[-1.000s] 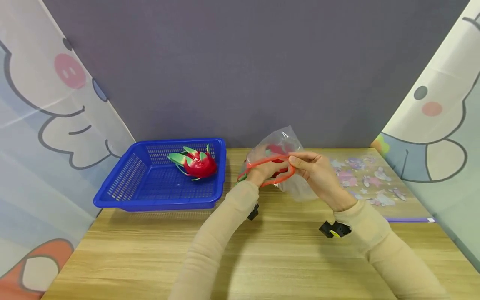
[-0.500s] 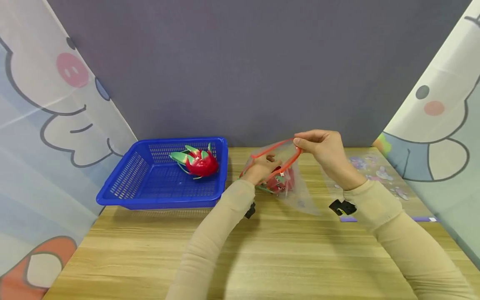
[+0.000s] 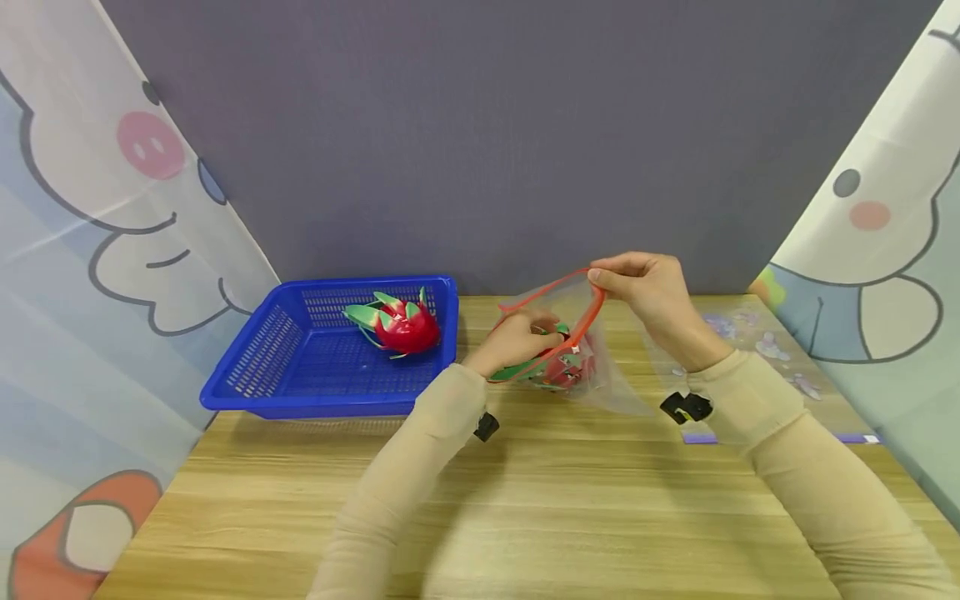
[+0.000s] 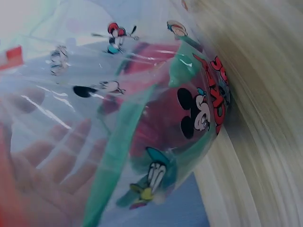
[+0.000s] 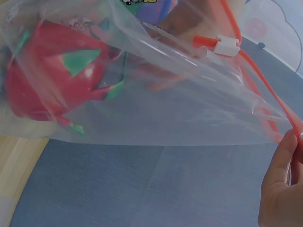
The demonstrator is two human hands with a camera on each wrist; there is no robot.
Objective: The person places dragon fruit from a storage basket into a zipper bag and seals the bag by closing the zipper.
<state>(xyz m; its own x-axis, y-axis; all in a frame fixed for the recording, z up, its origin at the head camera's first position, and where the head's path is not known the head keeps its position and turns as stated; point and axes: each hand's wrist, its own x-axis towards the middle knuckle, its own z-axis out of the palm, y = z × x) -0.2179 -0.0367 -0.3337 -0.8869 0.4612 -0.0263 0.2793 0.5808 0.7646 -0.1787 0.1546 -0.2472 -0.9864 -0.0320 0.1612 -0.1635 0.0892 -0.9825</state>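
A clear zip bag (image 3: 618, 392) with an orange-red closure and cartoon prints holds an artificial dragon fruit (image 5: 52, 75), red with green leaf tips. My right hand (image 3: 654, 304) pinches the far right end of the bag's closure between thumb and fingers and keeps the mouth lifted. At the mouth, my left hand (image 3: 517, 337) reaches in, its fingers loosely extended beside the fruit's long green leaf. Through the plastic in the left wrist view, the fingers (image 4: 66, 156) show apart from the red body. A white slider (image 5: 227, 46) sits on the closure.
To the left stands a blue plastic basket (image 3: 213, 398) with another dragon fruit (image 3: 408, 329) in it. A flat printed bag (image 3: 772, 354) with a purple closure lies on the right of the wooden table (image 3: 600, 508). A grey panel (image 3: 525, 150) rises behind.
My right hand has raised the bag's mouth upward and to the right. The dragon fruit sits lower in the bag, and my left hand has drawn back slightly to the left, off the fruit.
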